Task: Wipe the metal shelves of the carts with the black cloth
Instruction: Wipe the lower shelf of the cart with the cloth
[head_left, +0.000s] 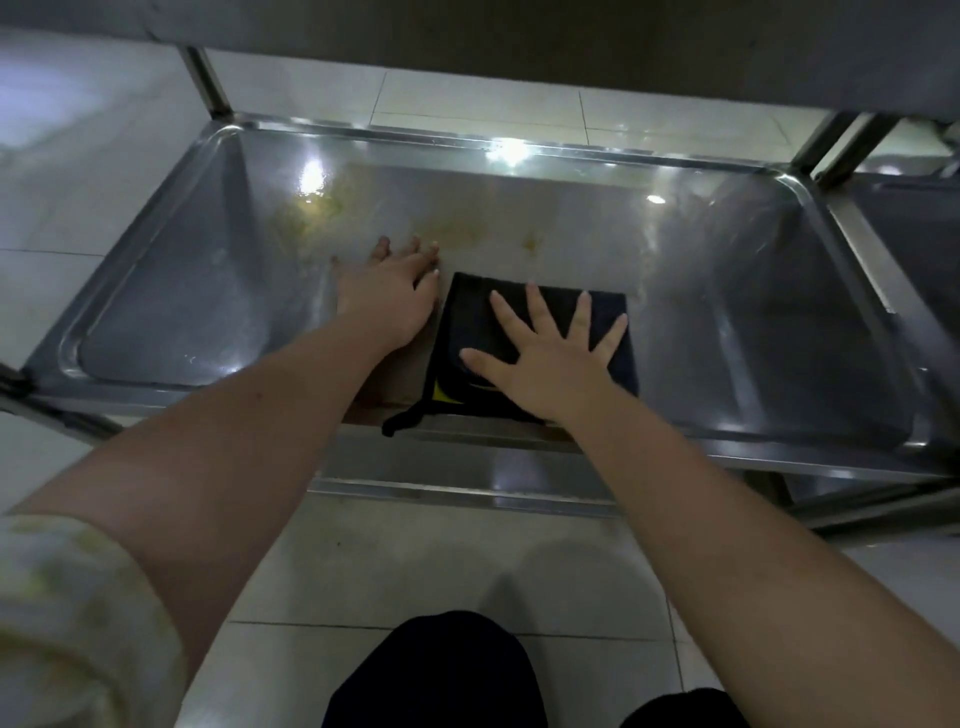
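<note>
Knee (436, 675) nearest; R hand (545, 364), splayed flat, presses black cloth (467, 322) on shelf (727, 312) mid-wipe (L hand (389, 296) flat too). Next: push twd yellow stains (311, 213).

floor (415, 566): pale glossy tiles, thin dark grout lines | light: dim, cool

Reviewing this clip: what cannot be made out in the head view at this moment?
- Black cloth: its middle is covered by the right hand; the yellow marking on it is too small to read.
- Upper shelf: cut off by the top edge, blurred.
- Neighbouring cart: cut off by the right edge.
- Metal shelf: the patch under the left hand is hidden.
</note>
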